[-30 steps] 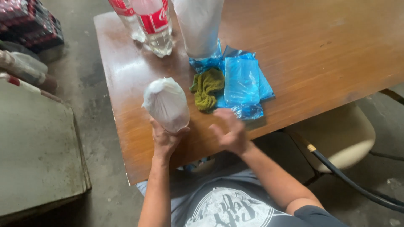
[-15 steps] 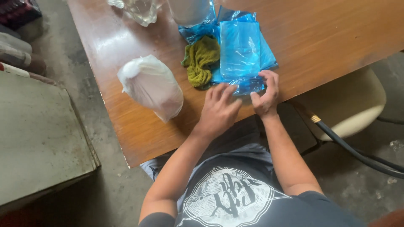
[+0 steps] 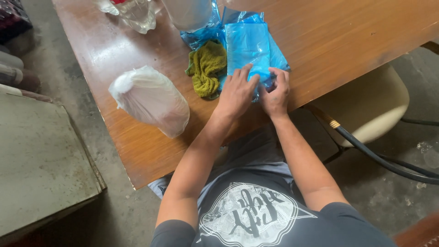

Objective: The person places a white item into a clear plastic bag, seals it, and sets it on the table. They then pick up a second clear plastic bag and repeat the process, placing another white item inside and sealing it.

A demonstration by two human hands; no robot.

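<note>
A stack of blue plastic bags lies on the brown wooden table. My left hand rests on the near end of the stack, fingers spread over it. My right hand pinches the same near edge beside it. A crumpled olive-green cloth lies just left of the bags. A white plastic-wrapped bundle lies on its side on the table further left, apart from both hands.
Clear plastic bottles and a tall white wrapped object stand at the table's far edge. A cream chair seat with a dark hose is to the right. A grey slab sits at left.
My left hand set the white bundle down on the table and moved right. Both hands came onto the near end of the blue bags.
</note>
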